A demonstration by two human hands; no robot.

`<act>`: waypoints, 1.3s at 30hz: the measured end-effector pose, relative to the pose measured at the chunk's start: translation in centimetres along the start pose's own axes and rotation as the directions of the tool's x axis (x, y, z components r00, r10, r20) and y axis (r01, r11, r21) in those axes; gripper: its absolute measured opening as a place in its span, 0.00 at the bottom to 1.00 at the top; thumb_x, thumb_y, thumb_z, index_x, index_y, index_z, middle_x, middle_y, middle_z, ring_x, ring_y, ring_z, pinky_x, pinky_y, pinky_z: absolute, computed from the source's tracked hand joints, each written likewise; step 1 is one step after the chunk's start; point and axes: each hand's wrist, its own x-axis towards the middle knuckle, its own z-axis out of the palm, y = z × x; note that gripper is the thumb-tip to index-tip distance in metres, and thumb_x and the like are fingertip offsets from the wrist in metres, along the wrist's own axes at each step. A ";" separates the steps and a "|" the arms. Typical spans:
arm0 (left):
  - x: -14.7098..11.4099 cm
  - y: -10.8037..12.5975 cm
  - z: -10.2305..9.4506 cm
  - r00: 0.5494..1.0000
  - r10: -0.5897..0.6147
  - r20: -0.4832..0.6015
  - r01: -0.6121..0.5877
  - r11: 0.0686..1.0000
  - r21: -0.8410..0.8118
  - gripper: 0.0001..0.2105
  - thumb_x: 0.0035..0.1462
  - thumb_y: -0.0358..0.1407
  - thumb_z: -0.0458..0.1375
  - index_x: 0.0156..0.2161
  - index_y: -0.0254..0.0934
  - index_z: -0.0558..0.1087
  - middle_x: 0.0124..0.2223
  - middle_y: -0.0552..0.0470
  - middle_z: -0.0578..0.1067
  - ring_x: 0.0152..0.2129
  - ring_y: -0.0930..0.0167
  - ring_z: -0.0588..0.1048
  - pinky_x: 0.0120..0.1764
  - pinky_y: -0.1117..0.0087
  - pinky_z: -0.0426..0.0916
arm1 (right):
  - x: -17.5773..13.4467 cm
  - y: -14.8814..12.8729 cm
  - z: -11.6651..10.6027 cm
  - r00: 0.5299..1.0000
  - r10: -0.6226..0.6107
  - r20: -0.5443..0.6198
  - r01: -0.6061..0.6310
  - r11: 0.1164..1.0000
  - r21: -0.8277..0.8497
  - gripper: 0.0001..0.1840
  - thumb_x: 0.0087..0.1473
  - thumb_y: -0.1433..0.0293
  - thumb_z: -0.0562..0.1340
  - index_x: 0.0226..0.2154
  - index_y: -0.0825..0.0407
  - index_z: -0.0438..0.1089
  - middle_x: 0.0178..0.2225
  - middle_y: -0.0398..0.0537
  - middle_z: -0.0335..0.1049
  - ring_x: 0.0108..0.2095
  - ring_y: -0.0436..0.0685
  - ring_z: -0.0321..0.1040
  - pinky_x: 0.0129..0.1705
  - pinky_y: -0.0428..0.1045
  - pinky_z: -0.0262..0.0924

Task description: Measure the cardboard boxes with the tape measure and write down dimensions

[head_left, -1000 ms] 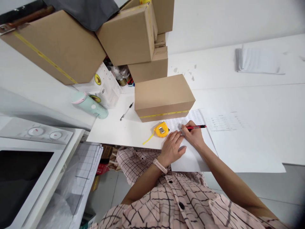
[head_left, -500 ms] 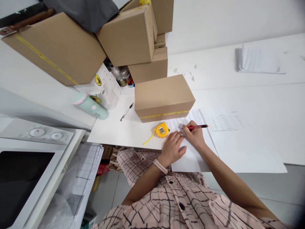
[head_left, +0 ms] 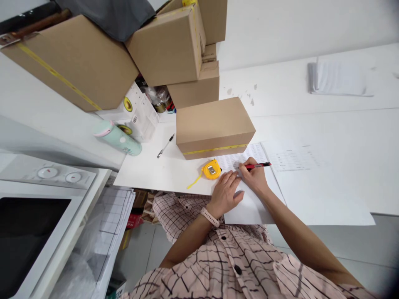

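Observation:
A red pen with a black end (head_left: 260, 165) is gripped in my right hand (head_left: 254, 178), which rests on a printed sheet of paper (head_left: 249, 207). The pen's writing end is hidden by the fingers. My left hand (head_left: 226, 193) lies flat on the same sheet, fingers stretched out and thumb apart. Just beyond it sits a yellow tape measure (head_left: 211, 170) with a short length of tape pulled out to the left. Behind the sheet stands a closed cardboard box (head_left: 215, 122) with a yellow tape strip along its front, covering part of the paper's far edge.
A black-and-clear pen (head_left: 166, 146) lies left of the box. A mint green bottle (head_left: 120, 139) stands at the table's left end, near a white avocado-print box (head_left: 141, 120). Several cardboard boxes (head_left: 165, 45) are stacked behind. More papers (head_left: 311, 187) lie right; a microwave (head_left: 37, 232) is lower left.

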 end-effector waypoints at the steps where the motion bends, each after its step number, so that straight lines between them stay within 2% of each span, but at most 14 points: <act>1: 0.0 0.0 0.0 1.000 0.001 -0.001 -0.001 1.000 0.000 0.22 0.65 0.40 0.58 0.60 0.30 0.69 0.66 0.37 0.69 0.66 0.55 0.64 0.70 0.52 0.57 | 0.0 0.0 0.0 1.000 0.000 0.002 0.000 1.000 0.002 0.14 0.53 0.62 0.63 0.23 0.46 0.58 0.19 0.37 0.59 0.23 0.52 0.57 0.30 0.51 0.53; 9: 0.0 0.0 0.0 1.000 -0.006 0.013 0.006 1.000 -0.005 0.22 0.66 0.40 0.58 0.60 0.31 0.69 0.66 0.37 0.69 0.67 0.55 0.64 0.70 0.51 0.57 | 0.0 -0.4 0.0 0.999 0.029 -0.033 -0.029 1.000 0.001 0.15 0.53 0.60 0.63 0.23 0.46 0.58 0.19 0.38 0.59 0.24 0.53 0.58 0.31 0.51 0.53; 15: 0.0 0.0 0.1 1.000 0.000 0.004 0.000 1.000 0.002 0.22 0.66 0.40 0.57 0.60 0.29 0.70 0.66 0.37 0.69 0.67 0.55 0.64 0.70 0.51 0.57 | 0.0 -0.5 0.0 0.999 0.038 -0.017 -0.038 0.999 0.015 0.15 0.52 0.61 0.63 0.23 0.46 0.59 0.19 0.38 0.60 0.24 0.53 0.58 0.31 0.51 0.54; 20: 0.0 0.1 -0.1 1.000 -0.013 0.026 0.013 1.000 -0.003 0.22 0.66 0.41 0.57 0.61 0.33 0.69 0.67 0.39 0.69 0.67 0.56 0.64 0.69 0.50 0.57 | 0.0 -0.7 -0.1 0.999 0.021 -0.034 -0.021 1.000 0.001 0.14 0.52 0.62 0.63 0.22 0.46 0.58 0.18 0.37 0.58 0.23 0.52 0.57 0.30 0.51 0.53; 33: 0.0 0.1 0.0 1.000 -0.013 0.023 0.013 1.000 0.000 0.22 0.66 0.41 0.57 0.61 0.31 0.69 0.67 0.38 0.69 0.67 0.57 0.63 0.70 0.52 0.56 | 0.0 -0.9 -0.1 1.000 0.018 -0.024 -0.019 1.000 -0.016 0.15 0.53 0.62 0.63 0.23 0.46 0.57 0.19 0.38 0.58 0.24 0.53 0.57 0.30 0.51 0.54; 37: 0.0 0.1 0.0 1.000 -0.015 0.009 0.015 1.000 -0.014 0.22 0.66 0.40 0.57 0.61 0.32 0.69 0.67 0.38 0.69 0.67 0.57 0.64 0.69 0.51 0.57 | -0.2 -0.9 -0.3 0.994 -0.008 -0.106 0.004 0.999 -0.036 0.16 0.57 0.61 0.62 0.24 0.46 0.57 0.21 0.39 0.59 0.25 0.54 0.58 0.31 0.51 0.56; 39: 0.0 0.1 -0.1 1.000 -0.014 0.001 0.014 1.000 -0.015 0.22 0.65 0.40 0.58 0.61 0.32 0.69 0.67 0.39 0.69 0.67 0.57 0.64 0.69 0.51 0.58 | -0.4 -0.7 -1.2 0.987 -0.050 -0.152 0.037 0.995 -0.088 0.12 0.60 0.59 0.61 0.29 0.46 0.62 0.26 0.43 0.65 0.28 0.56 0.63 0.34 0.52 0.59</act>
